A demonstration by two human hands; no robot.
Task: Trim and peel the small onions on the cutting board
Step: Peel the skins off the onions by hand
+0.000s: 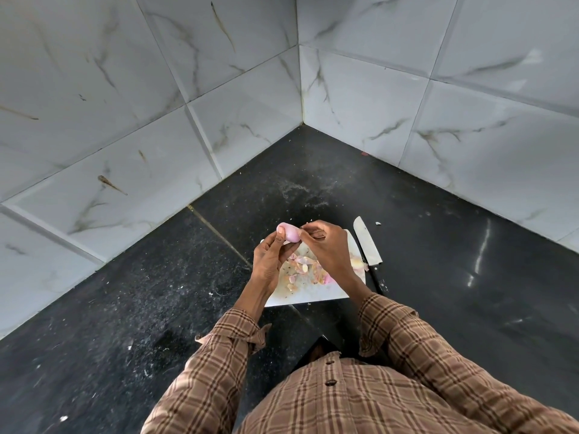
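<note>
My left hand (270,260) holds a small pink onion (289,233) above the far left corner of the white cutting board (313,294). My right hand (326,245) pinches at the onion's right end, fingers closed on a bit of skin. Loose pink and tan onion skins (304,264) lie in a heap on the board under my hands. Another pink onion piece (328,279) peeks out below my right wrist. A knife (368,245) with a broad blade and dark handle lies along the board's right edge, untouched.
The board sits on a black speckled stone counter (156,292) set in a corner of white marble-look wall tiles (219,89). Small white scraps are scattered on the counter. My plaid sleeves fill the lower view.
</note>
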